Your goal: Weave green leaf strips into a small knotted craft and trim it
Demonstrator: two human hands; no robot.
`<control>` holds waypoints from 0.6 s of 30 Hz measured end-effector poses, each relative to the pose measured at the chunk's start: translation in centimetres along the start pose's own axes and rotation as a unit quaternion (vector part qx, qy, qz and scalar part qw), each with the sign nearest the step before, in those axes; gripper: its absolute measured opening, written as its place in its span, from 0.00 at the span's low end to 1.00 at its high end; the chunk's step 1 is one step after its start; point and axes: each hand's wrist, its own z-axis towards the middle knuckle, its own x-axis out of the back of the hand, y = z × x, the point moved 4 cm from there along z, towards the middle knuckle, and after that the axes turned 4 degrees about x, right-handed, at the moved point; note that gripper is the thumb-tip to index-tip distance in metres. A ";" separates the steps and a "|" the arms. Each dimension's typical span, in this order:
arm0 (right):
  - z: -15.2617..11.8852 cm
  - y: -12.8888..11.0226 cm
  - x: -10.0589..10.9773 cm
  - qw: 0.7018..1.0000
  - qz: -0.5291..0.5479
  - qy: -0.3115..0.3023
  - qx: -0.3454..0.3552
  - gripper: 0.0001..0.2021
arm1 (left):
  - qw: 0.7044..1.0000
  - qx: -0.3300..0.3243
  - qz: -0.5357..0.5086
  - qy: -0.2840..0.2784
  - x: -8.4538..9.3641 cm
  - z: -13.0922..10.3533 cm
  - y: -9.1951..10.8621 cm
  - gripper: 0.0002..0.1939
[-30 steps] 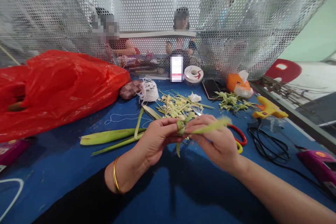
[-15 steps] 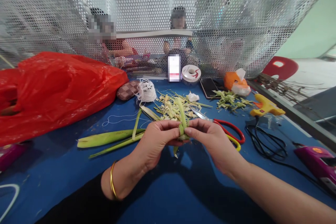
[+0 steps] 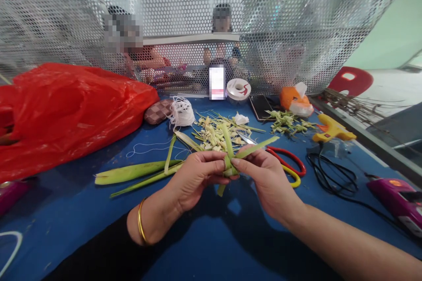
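Note:
Between my hands is a small folded piece of green leaf strips (image 3: 228, 163), with one strip pointing up, one reaching out to the right and a short end hanging below. My left hand (image 3: 198, 178) pinches its left side between thumb and fingers. From the right, my right hand (image 3: 268, 178) grips it, thumb pressed at the fold. Pale leaf scraps (image 3: 214, 132) lie in a pile just beyond. Scissors (image 3: 290, 161) with red and yellow handles rest behind my right hand. Long green leaves (image 3: 132, 173) lie left of my left hand.
A red plastic bag (image 3: 72, 114) covers the left side. White string (image 3: 182, 113), a ribbon spool (image 3: 238, 89), a lit phone (image 3: 217, 82) and a dark phone (image 3: 261, 107) stand or lie at the back. At right are a yellow glue gun (image 3: 336, 129), black cable and purple device (image 3: 395, 199).
A green strip now extends rightward from the folded piece over my right fingers; it did not show there before. Both hands stay around the piece. The view has shifted slightly.

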 end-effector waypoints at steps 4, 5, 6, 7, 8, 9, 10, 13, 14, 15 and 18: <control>0.0 -0.1 -0.1 1.000 -0.006 -0.006 0.005 0.08 | 1.000 0.002 -0.002 -0.007 0.1 0.1 -0.1 0.09; 0.0 -0.1 -0.1 1.000 -0.007 -0.009 0.006 0.08 | 1.000 0.002 -0.001 -0.008 0.1 0.1 -0.1 0.09; 0.0 -0.1 -0.1 1.000 -0.009 -0.011 0.008 0.07 | 1.000 0.004 0.000 -0.010 0.1 0.2 -0.1 0.09; 0.0 0.0 -0.1 1.000 -0.012 -0.011 0.010 0.07 | 1.000 0.006 0.001 -0.011 0.1 0.2 -0.1 0.09; 0.0 0.0 0.0 1.000 -0.015 -0.010 0.011 0.08 | 1.000 0.009 0.002 -0.009 0.1 0.2 -0.1 0.09; 0.0 0.1 0.0 1.000 -0.020 -0.008 0.012 0.08 | 1.000 0.010 0.003 -0.005 0.1 0.2 -0.1 0.09; 0.0 0.1 0.0 1.000 -0.024 -0.004 0.014 0.09 | 1.000 0.012 0.003 0.002 0.1 0.2 -0.1 0.09; -0.1 0.3 0.2 0.999 -0.045 0.004 0.022 0.10 | 1.000 0.014 0.008 0.025 0.1 0.2 -0.1 0.08; -0.1 0.4 0.2 0.998 -0.055 0.004 0.024 0.10 | 0.999 0.016 0.010 0.030 0.1 0.2 -0.1 0.08; 0.0 0.4 0.3 0.997 -0.068 0.002 0.025 0.10 | 0.999 0.017 0.010 0.034 0.1 0.2 -0.1 0.08; 0.2 -0.2 0.5 0.988 -0.135 -0.020 0.066 0.11 | 0.999 0.024 0.013 0.033 0.0 0.1 -0.1 0.09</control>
